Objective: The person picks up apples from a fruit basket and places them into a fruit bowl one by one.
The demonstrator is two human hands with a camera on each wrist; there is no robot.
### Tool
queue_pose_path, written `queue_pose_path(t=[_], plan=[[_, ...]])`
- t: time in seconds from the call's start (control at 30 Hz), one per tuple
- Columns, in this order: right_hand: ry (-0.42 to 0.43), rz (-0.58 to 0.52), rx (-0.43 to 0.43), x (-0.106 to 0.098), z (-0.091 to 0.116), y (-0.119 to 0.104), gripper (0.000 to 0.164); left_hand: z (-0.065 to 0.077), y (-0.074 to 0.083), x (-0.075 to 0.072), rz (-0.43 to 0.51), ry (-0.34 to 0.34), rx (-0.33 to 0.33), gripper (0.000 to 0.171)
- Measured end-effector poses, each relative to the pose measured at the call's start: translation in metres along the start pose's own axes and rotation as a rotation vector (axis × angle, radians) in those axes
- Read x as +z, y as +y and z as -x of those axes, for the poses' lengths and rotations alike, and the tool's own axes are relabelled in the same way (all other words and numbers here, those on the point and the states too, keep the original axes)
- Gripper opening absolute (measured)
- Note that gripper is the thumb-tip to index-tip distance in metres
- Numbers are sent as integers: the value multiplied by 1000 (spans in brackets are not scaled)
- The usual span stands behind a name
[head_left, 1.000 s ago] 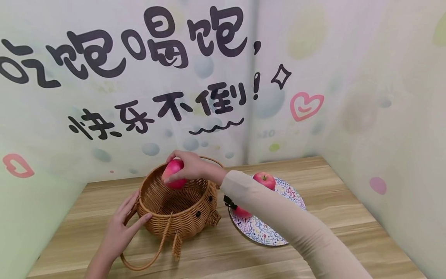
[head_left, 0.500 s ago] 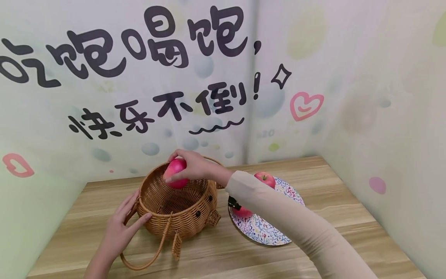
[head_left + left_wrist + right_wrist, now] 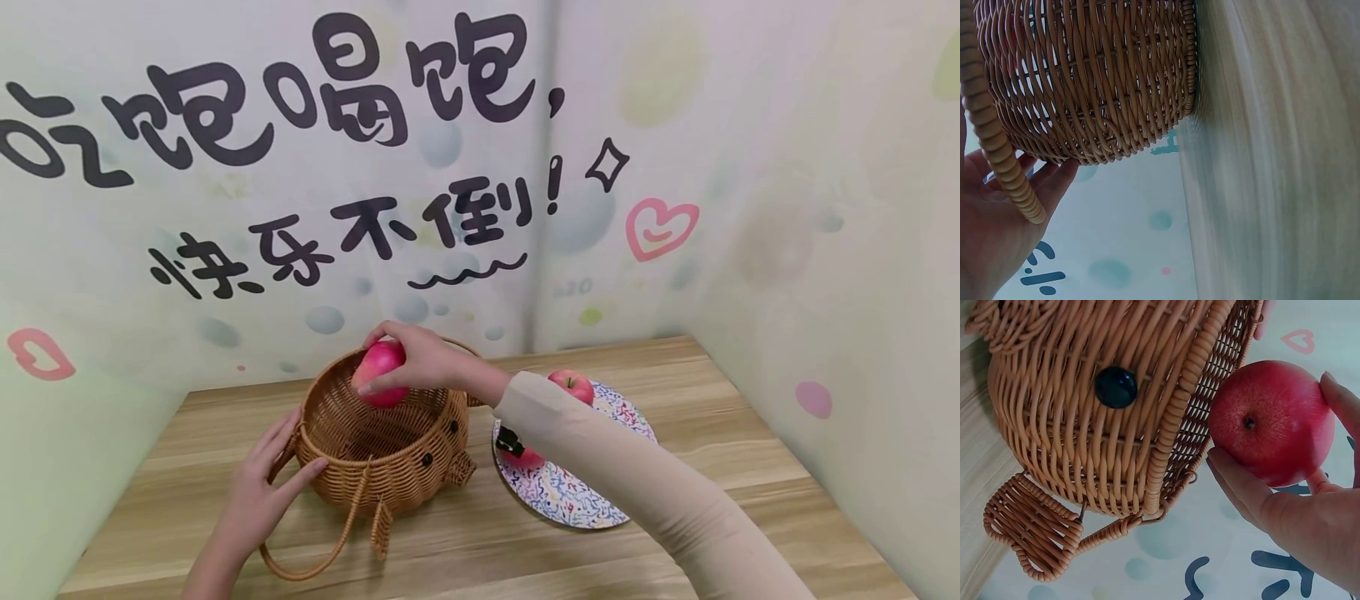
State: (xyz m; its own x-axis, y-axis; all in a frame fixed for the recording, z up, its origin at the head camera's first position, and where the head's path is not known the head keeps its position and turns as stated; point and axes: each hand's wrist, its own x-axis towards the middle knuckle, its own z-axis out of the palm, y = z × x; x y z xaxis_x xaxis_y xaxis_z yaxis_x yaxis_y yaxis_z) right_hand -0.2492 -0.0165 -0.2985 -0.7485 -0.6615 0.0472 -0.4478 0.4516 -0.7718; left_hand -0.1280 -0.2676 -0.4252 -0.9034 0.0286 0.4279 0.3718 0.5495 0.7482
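Note:
My right hand holds a red apple between thumb and fingers, over the mouth of a brown wicker basket. In the right wrist view the apple is beside the woven rim, its dimpled end towards the camera. The basket has button eyes, a woven snout and a handle lowered on the near side. With extended fingers and thumb spread, my left hand rests on the basket's left side and rim. The left wrist view shows those fingertips against the wicker wall, with the cane handle crossing the palm.
Right of the basket lies a round plate with a colourful squiggle pattern. One apple sits at its back; another is partly covered by the right sleeve and a black wrist device. Printed walls enclose the wooden table.
My right hand, with the apple in it, has shifted slightly to the right above the basket. The left hand and the basket have stayed in place.

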Motion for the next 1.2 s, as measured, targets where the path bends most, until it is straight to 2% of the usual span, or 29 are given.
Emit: queue_pose_path(t=[0.47,1.2], plan=[[15,8,-31,-3,10,3,55,1,-1,-1,-13,-5,0,75],[68,-83,-56,-6,26,11,56,2,2,-2,0,-10,13,75]])
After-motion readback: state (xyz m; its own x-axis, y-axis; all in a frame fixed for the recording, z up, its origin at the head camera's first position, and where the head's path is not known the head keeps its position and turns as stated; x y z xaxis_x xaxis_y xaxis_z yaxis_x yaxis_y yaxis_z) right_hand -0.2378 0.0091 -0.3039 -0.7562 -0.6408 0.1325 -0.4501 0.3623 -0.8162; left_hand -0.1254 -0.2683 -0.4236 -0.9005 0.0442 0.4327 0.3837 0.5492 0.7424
